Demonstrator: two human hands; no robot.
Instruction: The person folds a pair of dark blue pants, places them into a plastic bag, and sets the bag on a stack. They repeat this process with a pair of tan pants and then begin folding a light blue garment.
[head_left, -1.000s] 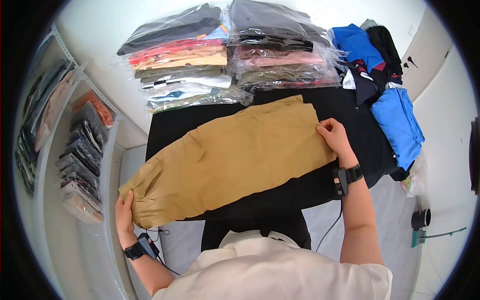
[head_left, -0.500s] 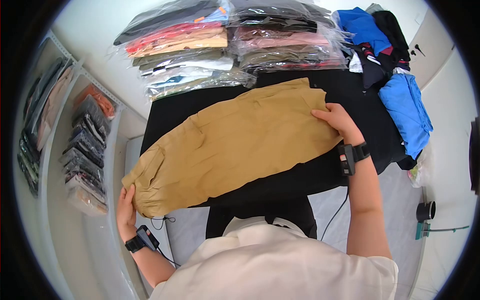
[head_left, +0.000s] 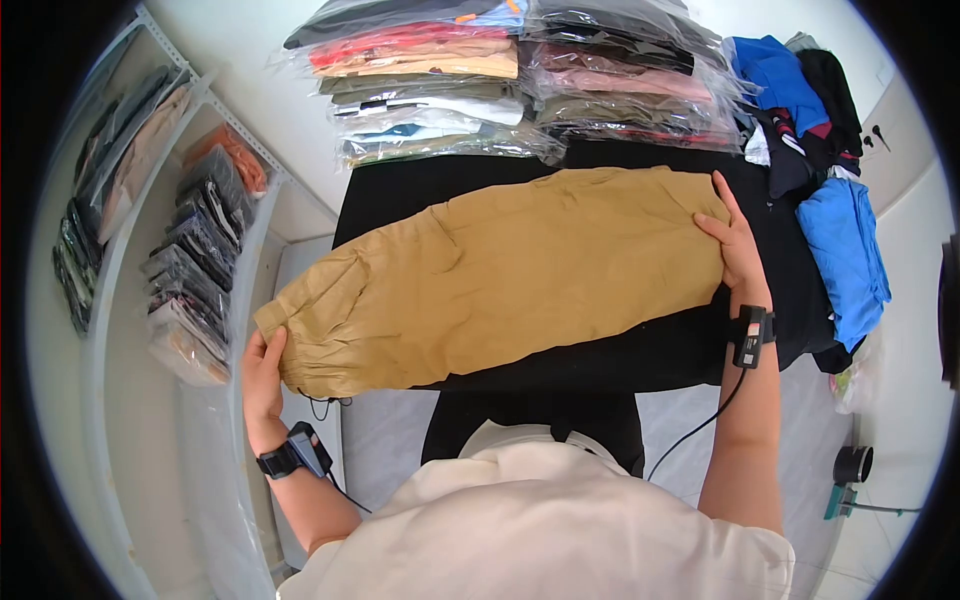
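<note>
A pair of khaki trousers [head_left: 500,275], folded lengthwise, stretches across the black-covered table [head_left: 620,355]. Its gathered elastic waist end points left and sticks out past the table's edge. My left hand [head_left: 264,380] is closed on that waist end, thumb on top. At the leg end, my right hand [head_left: 738,245] grips the hem, with the thumb over the cloth and the fingers partly behind it. Soft creases run through the fabric near the waist and a pocket seam.
Clear-bagged folded garments stand in two stacks [head_left: 430,95] [head_left: 630,90] at the table's back. Blue clothing [head_left: 845,260] hangs over the right edge, below a dark and blue pile [head_left: 785,90]. Shelves [head_left: 225,270] with bagged clothes line the left. Cables run from both wrist devices.
The trousers' leg end has been drawn rightward and straightened by my right hand, which has turned more upright. My left hand keeps its hold on the waist. The camera view has shifted.
</note>
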